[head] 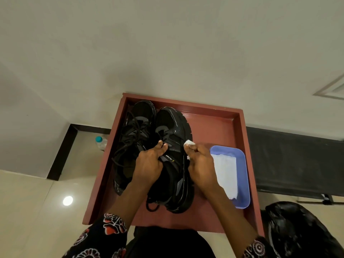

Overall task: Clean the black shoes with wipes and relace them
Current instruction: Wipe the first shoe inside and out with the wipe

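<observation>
Two black shoes stand side by side on a reddish-brown tray (219, 123). The left shoe (135, 131) has loose black laces spilling over it. My left hand (149, 162) grips the tongue area of the right shoe (171, 127), thumb on top. My right hand (201, 164) pinches a small crumpled white wipe (188, 142) against that shoe's outer right side, near the sole. A lace end (151, 205) trails out at the right shoe's heel.
A light blue plastic tub (242, 183) holding white wipes (226, 174) sits on the tray's right side. A black plastic bag (297, 229) lies on the floor at bottom right. A clear bottle with a teal cap (100, 142) stands left of the tray.
</observation>
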